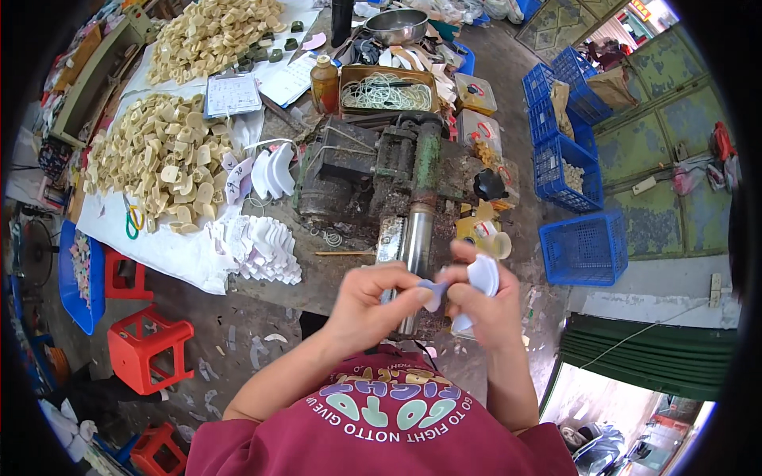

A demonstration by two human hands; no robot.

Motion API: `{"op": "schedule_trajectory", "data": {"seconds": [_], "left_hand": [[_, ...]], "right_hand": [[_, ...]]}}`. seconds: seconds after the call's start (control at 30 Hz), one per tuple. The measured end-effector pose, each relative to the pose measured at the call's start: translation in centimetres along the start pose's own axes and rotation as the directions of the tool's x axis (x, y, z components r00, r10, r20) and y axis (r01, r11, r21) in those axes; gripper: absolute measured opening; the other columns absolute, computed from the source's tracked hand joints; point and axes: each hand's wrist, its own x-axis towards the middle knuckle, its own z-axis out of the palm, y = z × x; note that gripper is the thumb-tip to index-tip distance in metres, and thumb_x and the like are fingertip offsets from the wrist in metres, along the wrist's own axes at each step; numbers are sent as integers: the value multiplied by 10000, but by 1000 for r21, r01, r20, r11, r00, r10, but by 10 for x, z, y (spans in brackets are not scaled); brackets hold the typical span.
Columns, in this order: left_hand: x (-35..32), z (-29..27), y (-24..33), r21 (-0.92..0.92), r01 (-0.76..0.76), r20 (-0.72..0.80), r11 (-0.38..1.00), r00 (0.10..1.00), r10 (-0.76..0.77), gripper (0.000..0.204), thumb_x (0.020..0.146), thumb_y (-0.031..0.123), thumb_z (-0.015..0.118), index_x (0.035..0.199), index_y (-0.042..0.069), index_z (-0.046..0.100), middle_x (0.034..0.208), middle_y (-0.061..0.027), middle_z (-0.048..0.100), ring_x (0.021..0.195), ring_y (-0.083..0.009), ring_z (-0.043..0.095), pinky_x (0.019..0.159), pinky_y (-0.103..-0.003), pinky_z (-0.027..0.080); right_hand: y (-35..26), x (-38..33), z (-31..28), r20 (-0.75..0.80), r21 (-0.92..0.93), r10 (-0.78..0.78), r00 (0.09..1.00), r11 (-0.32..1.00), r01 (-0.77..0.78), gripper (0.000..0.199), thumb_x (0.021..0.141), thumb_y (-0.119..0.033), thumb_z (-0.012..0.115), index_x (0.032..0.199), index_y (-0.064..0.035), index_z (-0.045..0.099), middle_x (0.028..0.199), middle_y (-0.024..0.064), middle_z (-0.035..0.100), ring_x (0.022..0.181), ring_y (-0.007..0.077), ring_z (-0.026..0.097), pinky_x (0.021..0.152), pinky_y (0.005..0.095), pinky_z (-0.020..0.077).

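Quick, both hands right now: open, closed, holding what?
Left hand: closed, pinching a small pale curved piece.
Right hand: closed, holding a stack of white curved pieces.

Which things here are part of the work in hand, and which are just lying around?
In hand:
left hand, pinching a pale piece
right hand, holding white curved pieces
metal cylinder machine, just beyond both hands

Lying about:
stack of white pieces
heap of beige pieces
blue crates
red stools
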Motion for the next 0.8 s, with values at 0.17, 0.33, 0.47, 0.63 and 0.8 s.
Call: {"op": "schedule_trajectory", "data": {"seconds": [0.17, 0.33, 0.47, 0.63, 0.8], "left_hand": [[2, -21, -24, 335, -107, -222, 936, 957, 189, 157, 756, 32, 730, 907, 12, 693, 855, -63, 615, 789, -147, 585, 698, -266, 466], [4, -34, -67, 627, -134, -171, 768, 937, 304, 174, 741, 47, 748, 907, 33, 695, 853, -95, 604, 788, -210, 603, 710, -306, 480], [3, -38, -78, 585, -131, -225, 801, 922, 315, 151, 737, 51, 754, 865, 21, 679, 848, -105, 604, 788, -231, 605, 709, -312, 479], [-3, -118, -74, 490, 19, -549, 871, 783, 292, 42, 781, 11, 678, 789, 2, 638, 774, -95, 618, 722, -218, 593, 679, -321, 468], [-36, -258, -78, 919, 348, -387, 184, 706, 593, 67, 750, 91, 720, 797, 81, 674, 805, -73, 582, 824, -260, 566, 792, -388, 392]], "right_hand": [[20, 19, -26, -102, -386, -139, 985, 918, 90, 397, 787, 35, 654, 1178, 21, 586, 813, 24, 651, 684, 54, 566, 598, 207, 465], [43, 36, -14, -100, -566, -121, 988, 823, 44, 380, 799, 21, 644, 1176, -6, 602, 800, 12, 642, 733, 49, 563, 676, 211, 464], [36, 39, -5, -143, -488, -193, 971, 867, 100, 355, 828, -4, 650, 1180, 5, 604, 826, 1, 647, 734, 46, 554, 682, 205, 457], [11, 31, -2, -170, -531, -223, 960, 842, 101, 382, 828, -41, 666, 1200, 16, 596, 829, 4, 639, 745, 45, 550, 673, 197, 444], [10, 23, 8, -174, -484, -177, 969, 872, 73, 436, 805, -45, 681, 1228, 8, 588, 797, -8, 616, 714, 44, 534, 652, 191, 429]]}}
